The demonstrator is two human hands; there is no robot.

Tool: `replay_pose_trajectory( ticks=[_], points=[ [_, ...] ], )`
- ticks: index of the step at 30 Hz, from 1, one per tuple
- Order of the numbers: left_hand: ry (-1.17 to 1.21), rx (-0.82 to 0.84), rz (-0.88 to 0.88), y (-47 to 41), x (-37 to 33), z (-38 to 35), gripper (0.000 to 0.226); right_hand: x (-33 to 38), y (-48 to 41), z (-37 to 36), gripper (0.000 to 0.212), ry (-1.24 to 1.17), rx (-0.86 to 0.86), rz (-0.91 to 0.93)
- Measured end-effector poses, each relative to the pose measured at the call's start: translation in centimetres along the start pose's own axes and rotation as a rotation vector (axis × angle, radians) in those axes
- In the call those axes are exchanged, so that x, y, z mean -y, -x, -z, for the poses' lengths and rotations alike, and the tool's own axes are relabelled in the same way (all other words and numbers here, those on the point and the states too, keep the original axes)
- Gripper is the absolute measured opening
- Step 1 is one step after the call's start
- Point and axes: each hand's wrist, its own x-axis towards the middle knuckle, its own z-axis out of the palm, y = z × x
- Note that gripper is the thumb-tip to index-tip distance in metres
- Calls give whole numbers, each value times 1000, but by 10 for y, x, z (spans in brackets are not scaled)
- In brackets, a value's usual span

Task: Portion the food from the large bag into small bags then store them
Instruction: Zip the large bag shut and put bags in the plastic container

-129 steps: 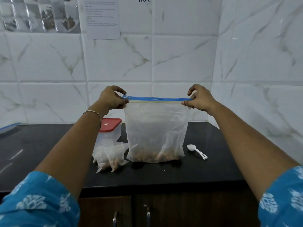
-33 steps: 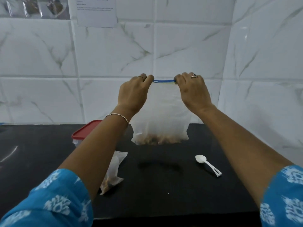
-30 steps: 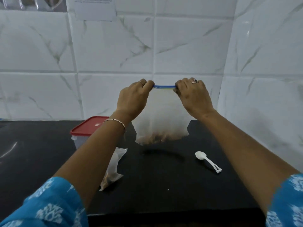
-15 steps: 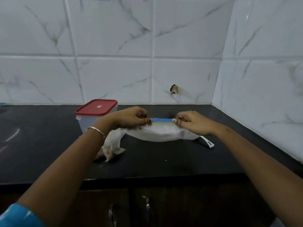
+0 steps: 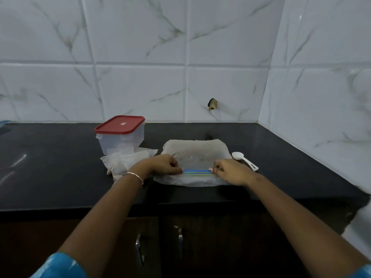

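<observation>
Two hands are seen at centre frame, both set on the large bag (image 5: 197, 152). The bag is laid flat on the black tabletop (image 5: 60, 177), its blue zip strip (image 5: 197, 172) along the near edge. The left hand (image 5: 160, 165) is curled, with fingertips pinched on the left end of the visible strip. The right hand (image 5: 230, 171) is curled likewise and pinched on the right end. A short stretch of blue strip is left showing between them. Brownish contents are faintly seen through the clear plastic; what they are cannot be told.

Small bags (image 5: 124, 161) are heaped left of the large bag, against the front of a clear container with a red lid (image 5: 120, 135), which is closed. A white plastic scoop (image 5: 244, 161) is laid just right of the large bag, handle pointed lower right. A thin bracelet (image 5: 134, 175) is worn on the left wrist. A blue patterned sleeve (image 5: 60, 265) is seen at the lower left. Two metal cabinet handles (image 5: 139, 250) are seen below the tabletop edge. White marbled tiles (image 5: 140, 87) are seen behind.
</observation>
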Motion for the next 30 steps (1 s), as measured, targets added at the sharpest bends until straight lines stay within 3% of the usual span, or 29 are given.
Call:
replay_pose_trajectory(
  ticks=[4, 7, 10, 12, 15, 19, 21, 24, 30],
  points=[
    [-176, -188, 31, 1, -8, -10, 28, 4, 13, -15, 25, 238, -333, 41],
    [-352, -421, -27, 7, -18, -21, 28, 4, 12, -21, 11, 469, -476, 208],
    [-569, -522, -236, 14, -27, -34, 26, 0, 13, -22, 12, 417, -402, 349],
    [-440, -493, -312, 18, -25, -41, 22, -6, 18, -18, 15, 240, -327, 299],
    [-184, -461, -282, 26, -21, -43, 25, -13, 22, -11, 45, 129, -215, 251],
    [-307, -318, -228, 35, -20, -36, 42, -21, 24, -10, 56, 124, -146, 276],
    [-347, -295, -214, 35, -21, -34, 31, -22, 24, -9, 53, 152, -142, 261],
    [-364, -319, -194, 29, -24, -30, 18, -19, 23, -7, 29, 211, -192, 274],
    [-39, -321, -161, 21, -27, 5, 20, -12, 23, 27, 14, -23, -133, 175]
  ],
)
